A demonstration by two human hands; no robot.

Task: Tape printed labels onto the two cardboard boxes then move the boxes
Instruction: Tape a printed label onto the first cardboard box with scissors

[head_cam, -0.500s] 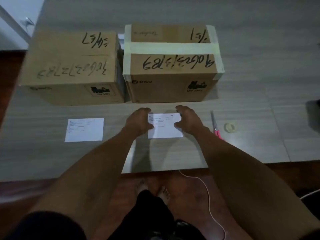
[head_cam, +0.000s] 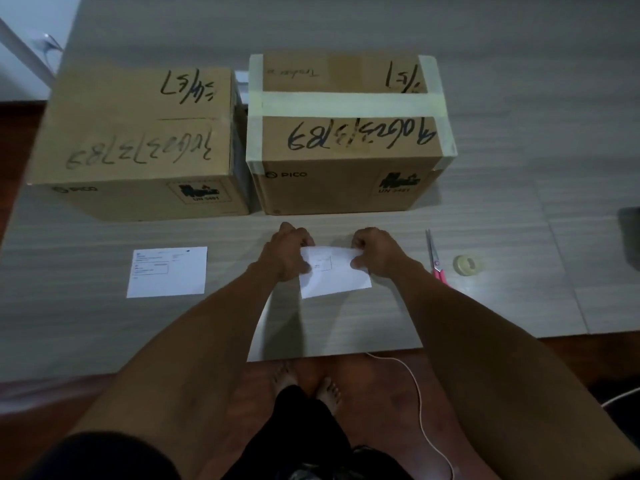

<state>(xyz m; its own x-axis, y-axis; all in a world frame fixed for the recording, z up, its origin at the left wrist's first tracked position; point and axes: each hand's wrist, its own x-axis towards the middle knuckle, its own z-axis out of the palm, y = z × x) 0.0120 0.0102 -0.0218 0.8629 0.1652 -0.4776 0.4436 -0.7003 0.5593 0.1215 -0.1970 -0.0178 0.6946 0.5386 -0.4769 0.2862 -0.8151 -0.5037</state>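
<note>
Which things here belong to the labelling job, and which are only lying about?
For the job: label held by both hands; second label; left box; right box; tape roll; scissors.

Lying about: white cable; dark object at the table's right edge.

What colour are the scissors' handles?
Pink, on the scissors in the head view.

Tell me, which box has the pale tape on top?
The right box, beside the scissors. Wide pale tape crosses its top; the left box shows none.

bare forearms, dark short sleeves, bare feet.
</note>
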